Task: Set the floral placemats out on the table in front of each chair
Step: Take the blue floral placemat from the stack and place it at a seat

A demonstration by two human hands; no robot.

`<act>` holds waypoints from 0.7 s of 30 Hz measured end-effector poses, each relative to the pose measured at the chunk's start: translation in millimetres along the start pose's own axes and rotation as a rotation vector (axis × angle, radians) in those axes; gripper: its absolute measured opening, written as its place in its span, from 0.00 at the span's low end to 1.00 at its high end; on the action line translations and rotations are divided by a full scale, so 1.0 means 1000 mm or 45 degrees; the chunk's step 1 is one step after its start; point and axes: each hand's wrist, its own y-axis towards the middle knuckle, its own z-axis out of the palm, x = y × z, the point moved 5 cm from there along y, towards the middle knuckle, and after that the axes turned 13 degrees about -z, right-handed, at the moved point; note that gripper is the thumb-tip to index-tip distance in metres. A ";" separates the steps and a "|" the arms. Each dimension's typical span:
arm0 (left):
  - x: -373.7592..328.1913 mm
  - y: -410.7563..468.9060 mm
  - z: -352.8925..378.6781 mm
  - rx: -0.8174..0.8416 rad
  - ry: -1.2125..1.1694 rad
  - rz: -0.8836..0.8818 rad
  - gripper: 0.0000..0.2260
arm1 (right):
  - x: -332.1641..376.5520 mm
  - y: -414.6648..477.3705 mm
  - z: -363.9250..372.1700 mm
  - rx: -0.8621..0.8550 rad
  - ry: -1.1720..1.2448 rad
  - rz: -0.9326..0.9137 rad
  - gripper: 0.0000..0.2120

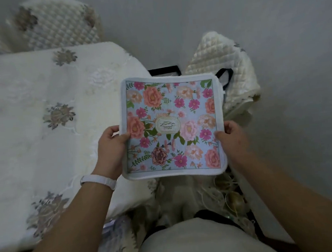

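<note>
— What takes up most of your view?

— The table [27, 131], on your left, under a white cloth with grey-brown flower motifs. Past its far edge stand two quilted cream chairs [60, 24], and a third quilted chair [231, 72] sits off the table's far right corner, with dark straps showing beside it. The floor is plain grey.

— And the placemat?

— You're holding the floral placemat [171, 125] in the air, just off the table's right edge, above your lap and not on the cloth. It is flat, face up, light blue with pink, orange and peach flowers, a white border, and a small oval label in the middle.

— How are your hands?

— Your left hand [112, 150] grips the placemat's left edge, thumb on top and fingers underneath. Your right hand [232, 137] clasps the right edge the same way, though it is a little blurred. There's a white band [98, 181] on your left wrist.
</note>
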 end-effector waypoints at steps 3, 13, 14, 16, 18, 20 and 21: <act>0.008 0.006 -0.028 -0.133 -0.073 -0.046 0.05 | 0.004 0.022 0.033 0.135 0.031 0.002 0.06; 0.032 0.031 -0.070 -0.556 -0.312 -0.160 0.06 | 0.008 0.119 0.139 0.590 -0.100 -0.072 0.05; 0.036 0.033 -0.070 -0.589 -0.350 -0.189 0.06 | 0.008 0.130 0.148 0.653 -0.108 -0.078 0.06; 0.043 0.038 -0.068 -0.635 -0.437 -0.260 0.06 | 0.010 0.152 0.164 0.775 -0.112 -0.089 0.06; 0.047 0.046 -0.064 -0.685 -0.505 -0.304 0.07 | 0.012 0.176 0.178 0.884 -0.149 -0.107 0.09; 0.046 0.053 -0.058 -0.735 -0.534 -0.305 0.08 | 0.013 0.198 0.189 0.964 -0.179 -0.104 0.09; 0.044 0.057 -0.054 -0.754 -0.548 -0.300 0.08 | 0.012 0.210 0.194 0.993 -0.187 -0.103 0.08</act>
